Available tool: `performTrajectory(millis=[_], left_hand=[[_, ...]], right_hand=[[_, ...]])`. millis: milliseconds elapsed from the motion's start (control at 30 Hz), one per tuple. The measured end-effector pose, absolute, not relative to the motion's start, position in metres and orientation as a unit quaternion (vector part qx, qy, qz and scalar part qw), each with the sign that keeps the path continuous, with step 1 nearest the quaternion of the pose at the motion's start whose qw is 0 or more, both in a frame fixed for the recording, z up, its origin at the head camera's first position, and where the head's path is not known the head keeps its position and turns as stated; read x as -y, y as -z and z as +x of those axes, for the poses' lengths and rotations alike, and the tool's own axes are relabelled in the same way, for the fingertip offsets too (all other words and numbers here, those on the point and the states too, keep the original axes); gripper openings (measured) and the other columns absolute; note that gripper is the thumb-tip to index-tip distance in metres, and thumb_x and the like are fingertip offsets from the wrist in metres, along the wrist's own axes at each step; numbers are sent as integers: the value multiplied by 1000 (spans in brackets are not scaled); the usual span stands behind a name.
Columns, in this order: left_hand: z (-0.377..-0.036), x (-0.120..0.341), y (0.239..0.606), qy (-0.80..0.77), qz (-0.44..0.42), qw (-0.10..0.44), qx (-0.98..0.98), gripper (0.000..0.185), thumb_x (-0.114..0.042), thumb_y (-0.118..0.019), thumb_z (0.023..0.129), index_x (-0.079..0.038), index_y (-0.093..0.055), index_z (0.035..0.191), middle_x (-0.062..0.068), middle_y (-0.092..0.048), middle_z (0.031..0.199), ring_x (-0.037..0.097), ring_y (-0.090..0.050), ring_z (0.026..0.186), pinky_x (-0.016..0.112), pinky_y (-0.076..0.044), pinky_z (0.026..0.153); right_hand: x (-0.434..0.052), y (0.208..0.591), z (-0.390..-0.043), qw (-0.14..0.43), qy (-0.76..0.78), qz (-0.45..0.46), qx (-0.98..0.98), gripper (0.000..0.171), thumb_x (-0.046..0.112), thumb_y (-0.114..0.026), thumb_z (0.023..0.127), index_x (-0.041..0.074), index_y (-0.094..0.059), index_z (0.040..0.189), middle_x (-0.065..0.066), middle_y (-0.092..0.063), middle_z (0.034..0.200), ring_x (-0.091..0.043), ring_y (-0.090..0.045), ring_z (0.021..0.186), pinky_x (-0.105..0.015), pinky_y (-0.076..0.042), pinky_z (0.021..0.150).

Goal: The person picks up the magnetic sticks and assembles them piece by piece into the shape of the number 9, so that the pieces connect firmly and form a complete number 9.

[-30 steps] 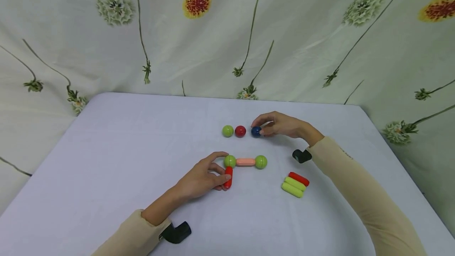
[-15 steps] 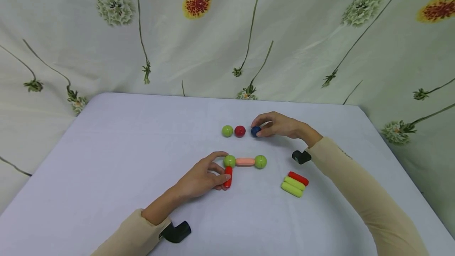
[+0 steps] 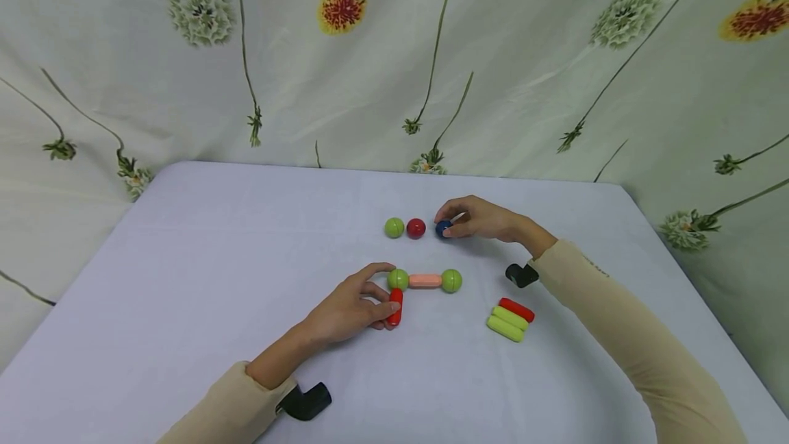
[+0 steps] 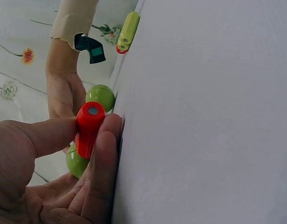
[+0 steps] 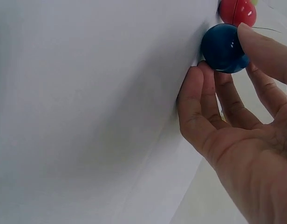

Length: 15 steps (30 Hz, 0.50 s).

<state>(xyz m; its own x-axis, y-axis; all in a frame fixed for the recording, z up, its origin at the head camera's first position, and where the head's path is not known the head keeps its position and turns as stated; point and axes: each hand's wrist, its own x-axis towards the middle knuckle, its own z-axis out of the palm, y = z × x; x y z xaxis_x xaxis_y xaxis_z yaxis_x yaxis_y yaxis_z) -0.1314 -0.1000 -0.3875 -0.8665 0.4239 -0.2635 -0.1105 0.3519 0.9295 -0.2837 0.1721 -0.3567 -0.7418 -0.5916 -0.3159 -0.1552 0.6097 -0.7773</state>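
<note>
Grips on 1 blue ball (image 3: pixel 443 228), 1 red rod (image 3: pixel 396 307)

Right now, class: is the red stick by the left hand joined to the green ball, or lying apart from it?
Joined. In the head view the red stick meets the green ball end-on, while the left hand pinches it.

Bare table (image 3: pixel 203 279) lies left; stacked rods (image 3: pixel 510 319) crowd the right.

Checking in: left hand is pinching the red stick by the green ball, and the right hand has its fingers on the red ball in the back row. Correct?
Not quite. The right hand pinches the blue ball, not the red ball, which sits untouched beside it; the right wrist view shows this plainly. The rest holds: the left hand pinches the red stick by the green ball.
</note>
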Motion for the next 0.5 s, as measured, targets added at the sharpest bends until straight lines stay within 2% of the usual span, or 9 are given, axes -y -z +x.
performTrajectory(millis=[267,500], left_hand=[[-131,100,386,-557,97,242,-788,61,-19,-67,87,-22,-36,139,10,-62,106,18,-67,73,30,-55,72],[-131,100,386,-562,95,242,-786,61,-18,-67,87,-22,-36,139,10,-62,106,18,-67,74,30,-55,72]], right_hand=[[-175,358,-282,269,379,-220,-858,31,17,-62,91,13,-57,121,-6,-55,128,-24,-52,117,-39,-45,99],[-180,356,-279,250,372,-217,-867,30,19,-62,91,16,-57,120,-3,-56,127,-23,-52,119,-43,-40,103]])
